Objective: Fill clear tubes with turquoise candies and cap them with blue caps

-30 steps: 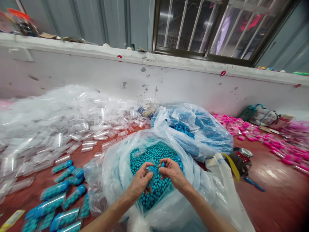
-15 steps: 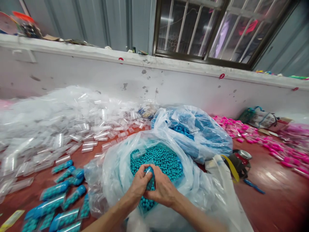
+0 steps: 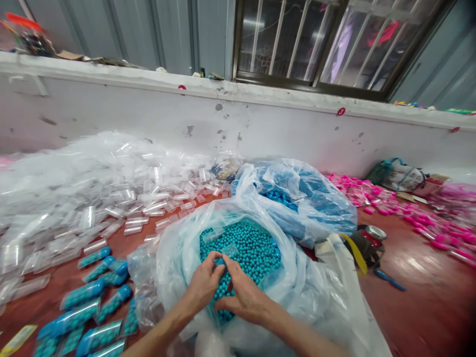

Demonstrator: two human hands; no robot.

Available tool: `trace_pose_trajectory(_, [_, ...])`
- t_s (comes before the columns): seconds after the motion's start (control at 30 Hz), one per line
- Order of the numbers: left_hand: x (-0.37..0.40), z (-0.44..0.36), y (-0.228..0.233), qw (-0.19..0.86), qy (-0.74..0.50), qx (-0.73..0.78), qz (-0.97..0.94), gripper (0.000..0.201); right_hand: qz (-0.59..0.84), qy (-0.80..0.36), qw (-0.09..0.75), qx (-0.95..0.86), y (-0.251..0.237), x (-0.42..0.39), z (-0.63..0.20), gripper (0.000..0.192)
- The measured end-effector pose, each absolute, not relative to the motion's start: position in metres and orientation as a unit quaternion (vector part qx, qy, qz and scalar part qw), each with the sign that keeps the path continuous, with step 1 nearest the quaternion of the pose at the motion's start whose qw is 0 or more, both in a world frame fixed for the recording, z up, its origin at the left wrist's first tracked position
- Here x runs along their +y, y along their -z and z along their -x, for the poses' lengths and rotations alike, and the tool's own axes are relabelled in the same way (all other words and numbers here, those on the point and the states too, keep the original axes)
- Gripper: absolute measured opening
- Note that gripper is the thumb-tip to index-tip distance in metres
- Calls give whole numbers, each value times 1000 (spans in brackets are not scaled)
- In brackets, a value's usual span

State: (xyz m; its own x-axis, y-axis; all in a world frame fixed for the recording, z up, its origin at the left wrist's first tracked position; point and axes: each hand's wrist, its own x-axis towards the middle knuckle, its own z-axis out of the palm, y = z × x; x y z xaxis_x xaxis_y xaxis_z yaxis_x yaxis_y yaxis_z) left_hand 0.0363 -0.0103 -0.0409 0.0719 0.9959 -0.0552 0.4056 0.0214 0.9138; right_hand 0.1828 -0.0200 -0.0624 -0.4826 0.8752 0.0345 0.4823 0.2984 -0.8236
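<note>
A big clear plastic bag (image 3: 174, 258) in front of me is full of small teal beads (image 3: 255, 248). Both my hands are down in it, pressed together over the beads. My left hand (image 3: 201, 287) curls around a small clear tube with a blue end (image 3: 220, 262), which is mostly hidden by fingers. My right hand (image 3: 243, 296) lies against the left, its fingers closing over the same tube.
A second bag of blue pieces (image 3: 301, 201) stands just behind. Empty clear tubes (image 3: 111, 188) are heaped at the left, filled blue-capped tubes (image 3: 92, 302) lie near left, and pink tubes (image 3: 412, 220) at the right. A jar (image 3: 372, 234) and blue pen (image 3: 388, 279) lie on the red table.
A second ago my hands were apart, holding the tube above the beads. They have since come together and sunk lower onto the beads, hiding most of the tube.
</note>
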Motion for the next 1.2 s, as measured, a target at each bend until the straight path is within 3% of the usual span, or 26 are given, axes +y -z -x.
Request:
trace_pose_trajectory(0.13, [-22, 54, 12, 304, -225, 660, -649, 28, 472, -389, 207, -764, 54, 0, -221, 57])
trace_pose_trajectory(0.27, [-33, 112, -12, 10, -63, 772, -632, 33, 516, -306, 203, -774, 53, 18, -250, 36])
trace_pose_trajectory(0.33, [-28, 98, -16, -29, -64, 765, -640, 33, 529, -293, 200, -771, 55, 25, -255, 33])
trace_pose_trajectory(0.47, [11, 13, 2, 142, -94, 675, -718, 33, 550, -289, 196, -759, 59, 32, -258, 32])
trace_pose_trajectory(0.63, [68, -63, 55, 218, -58, 632, -741, 32, 553, -288, 207, -754, 58, 27, -263, 33])
trace_pose_trajectory(0.8, [82, -70, 89, 257, -95, 594, -756, 22, 542, -297, 213, -756, 54, 22, -264, 32])
trace_pose_trajectory(1.03, [76, -48, 89, 381, -148, 512, -755, 19, 521, -313, 249, -754, 63, 23, -261, 28])
trace_pose_trajectory(1.2, [62, -57, 81, 546, -245, 451, -662, 20, 497, -344, 275, -748, 63, 19, -245, 27])
